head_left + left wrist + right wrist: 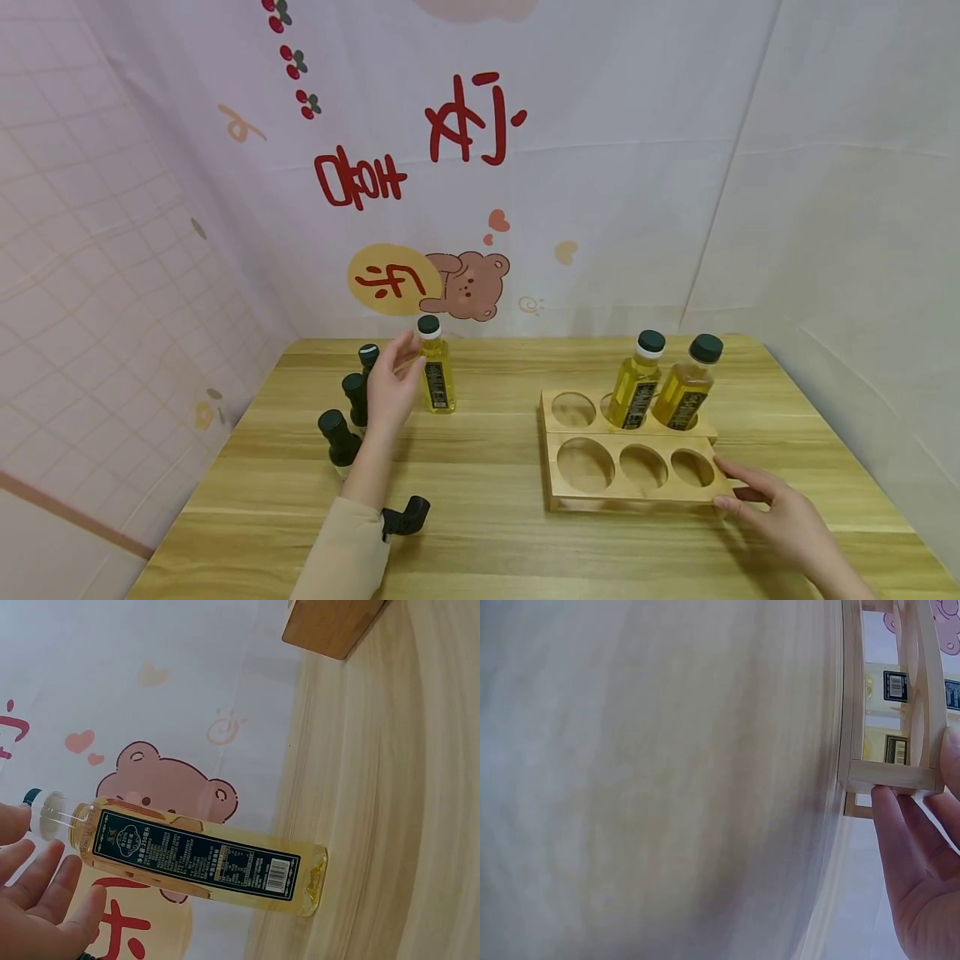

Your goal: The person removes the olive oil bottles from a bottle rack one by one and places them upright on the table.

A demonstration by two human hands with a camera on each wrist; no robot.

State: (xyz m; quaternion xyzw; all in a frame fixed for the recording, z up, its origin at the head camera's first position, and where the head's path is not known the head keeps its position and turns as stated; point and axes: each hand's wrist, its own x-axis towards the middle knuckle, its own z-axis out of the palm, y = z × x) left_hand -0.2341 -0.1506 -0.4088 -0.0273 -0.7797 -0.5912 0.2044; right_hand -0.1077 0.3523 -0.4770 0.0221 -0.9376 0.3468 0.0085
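Note:
My left hand [393, 387] is beside the neck of an upright bottle of yellow oil [438, 375] with a green and white cap. In the left wrist view the thumb overlaps the edge of the cap [46, 814], while the other fingers are loosely bent below the neck. At the right, my right hand [783, 517] grips the near right corner of a two-tier wooden rack [622, 494], thumb on top and fingers against its end. Two oil bottles, one yellow [636, 392] and one more amber [684, 396], stand in the rack's back row; the front-row holes hold nothing.
Several dark green-capped bottles [342, 446] stand left of my left forearm, partly hidden by the hand. A black wrist mount [405, 517] sticks out from the left sleeve. White printed cloth [600, 167] hangs behind the wooden table [480, 550] and along both sides.

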